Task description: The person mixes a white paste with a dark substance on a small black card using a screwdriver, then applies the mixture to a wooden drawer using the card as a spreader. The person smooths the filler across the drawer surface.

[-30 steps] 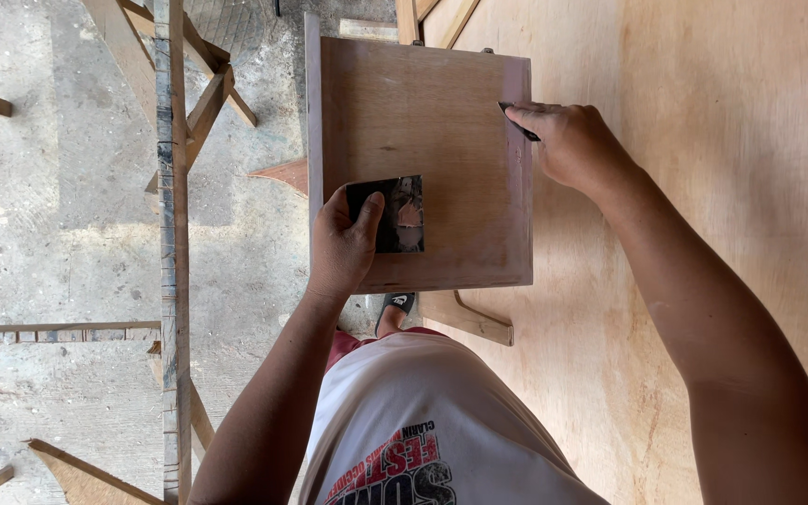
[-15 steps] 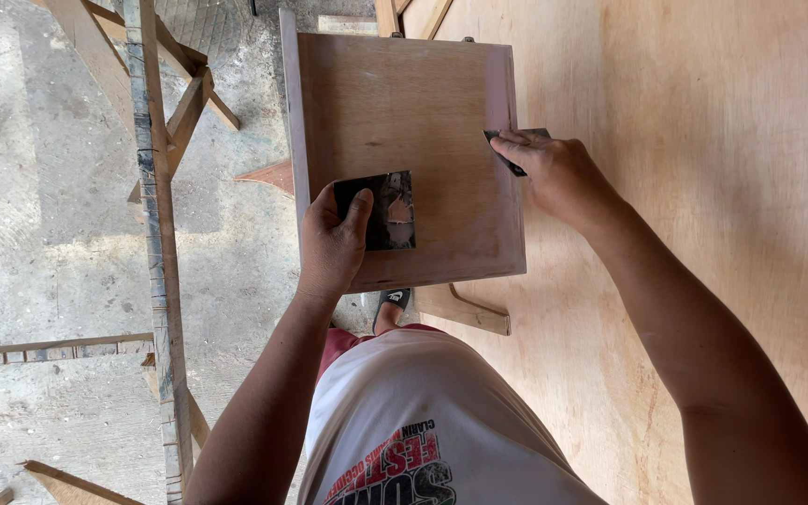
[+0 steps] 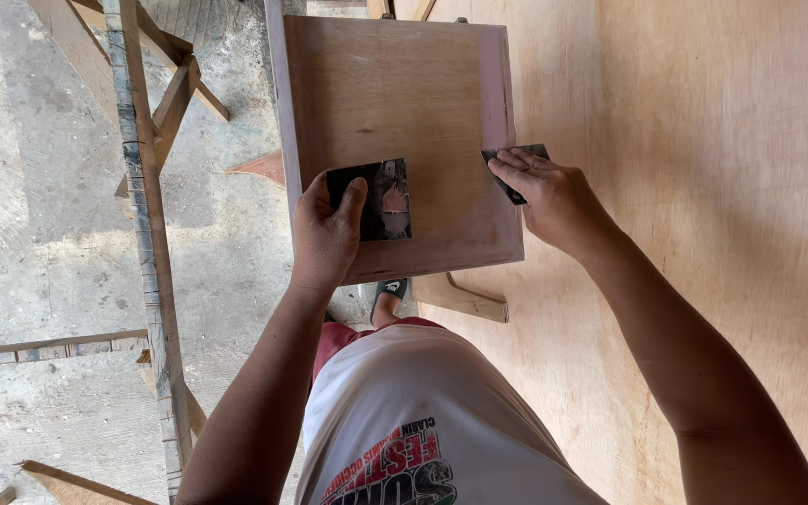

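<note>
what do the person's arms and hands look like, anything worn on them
Both arms are bare up to the edge of the picture: no sleeves show on them. The left hand and right hand wear no gloves, and no rings, watch or bands can be seen on the fingers or wrists.

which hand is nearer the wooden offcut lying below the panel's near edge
Right. The right hand rests at the wooden panel's right edge, just up from the offcut. The left hand grips the panel's near left part, farther off.
</note>
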